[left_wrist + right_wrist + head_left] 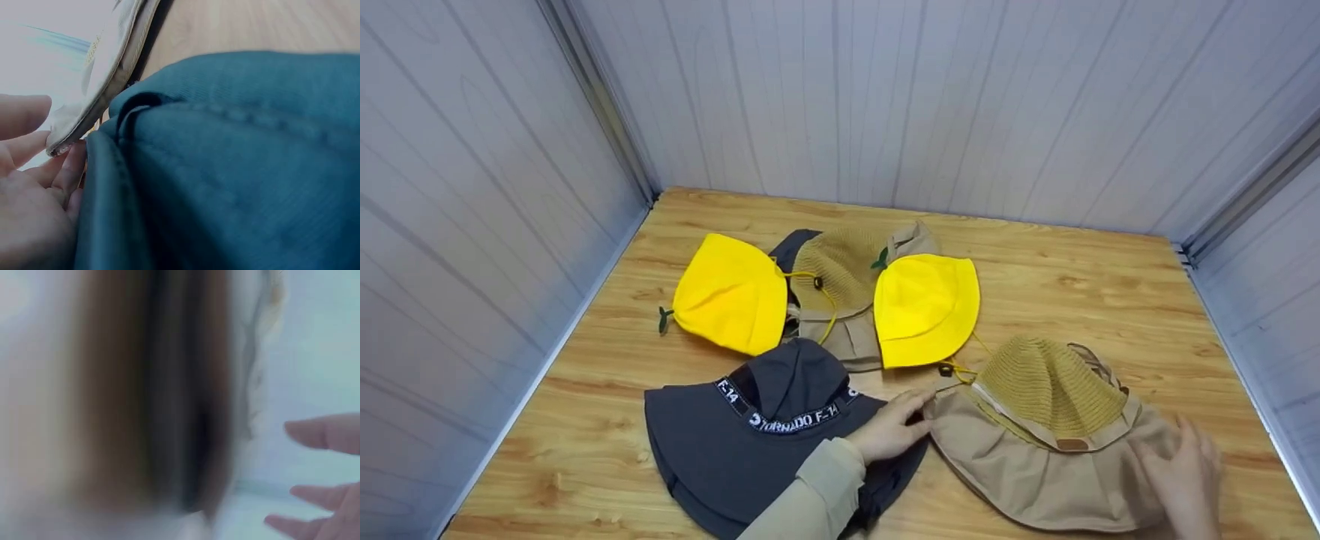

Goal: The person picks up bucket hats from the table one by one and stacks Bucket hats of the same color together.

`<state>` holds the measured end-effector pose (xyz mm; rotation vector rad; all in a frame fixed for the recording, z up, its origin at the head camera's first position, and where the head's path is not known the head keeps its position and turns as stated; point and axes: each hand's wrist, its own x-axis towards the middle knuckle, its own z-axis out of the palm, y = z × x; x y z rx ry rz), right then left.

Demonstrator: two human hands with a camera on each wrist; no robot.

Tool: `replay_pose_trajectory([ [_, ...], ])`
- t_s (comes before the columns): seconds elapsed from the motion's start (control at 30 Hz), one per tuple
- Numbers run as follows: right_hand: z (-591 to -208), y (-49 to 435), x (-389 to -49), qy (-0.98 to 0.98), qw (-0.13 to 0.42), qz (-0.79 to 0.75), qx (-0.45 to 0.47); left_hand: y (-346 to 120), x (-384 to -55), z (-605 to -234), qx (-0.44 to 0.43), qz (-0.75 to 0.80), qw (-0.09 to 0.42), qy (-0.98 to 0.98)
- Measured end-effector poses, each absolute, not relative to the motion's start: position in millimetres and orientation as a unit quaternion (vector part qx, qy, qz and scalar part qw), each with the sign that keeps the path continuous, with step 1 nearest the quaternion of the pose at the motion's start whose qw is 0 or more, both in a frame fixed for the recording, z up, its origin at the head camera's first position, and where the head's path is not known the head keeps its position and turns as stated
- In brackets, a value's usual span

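Observation:
A beige wide-brimmed sun hat with a straw crown (1054,382) lies at the front right of the table. My left hand (889,431) reaches across a dark grey sun hat (720,450) with a lettered band, its fingertips touching the left edge of the beige brim. In the left wrist view that brim edge (115,84) lies by the fingers (70,171), with the thumb a little apart. On the other side, my right hand (1185,469) is at the brim's right edge, blurred. Its fingers (315,495) look straight and spread in the right wrist view, where the hat is blurred.
Farther back, another straw-crowned hat (840,270) lies with a dark hat (791,247) partly hidden beneath it. Two yellow bucket hats with cords, one left (731,300) and one right (926,307), overlap it. Panelled walls (885,97) enclose the wooden table (1072,277).

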<state>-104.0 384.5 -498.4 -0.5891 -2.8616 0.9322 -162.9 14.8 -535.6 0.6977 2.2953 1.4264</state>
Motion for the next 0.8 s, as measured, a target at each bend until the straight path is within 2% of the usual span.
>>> replay_pose_trajectory([
  [0.07, -495, 368, -109, -0.951, 0.078, 0.278, -0.113, 15, -163, -536, 0.246, 0.501, 0.176, 0.811],
  [0.17, -493, 339, -121, -0.959, 0.076, 0.273, -0.022, 15, -163, -536, 0.245, 0.51, 0.181, 0.805],
  [0.37, -505, 285, -149, -0.969, -0.052, 0.24, 0.035, 16, -165, -538, 0.231, 0.514, 0.198, 0.802],
  [0.57, -522, 261, -171, -0.972, -0.145, 0.179, 0.042, 17, -165, -538, 0.225, 0.523, 0.207, 0.796],
  [0.7, -529, 259, -179, -0.968, -0.189, 0.158, 0.036, 17, -165, -540, 0.228, 0.524, 0.206, 0.794],
  [0.8, -533, 258, -183, -0.968, -0.196, 0.152, 0.04, 15, -166, -540, 0.222, 0.527, 0.21, 0.793],
])
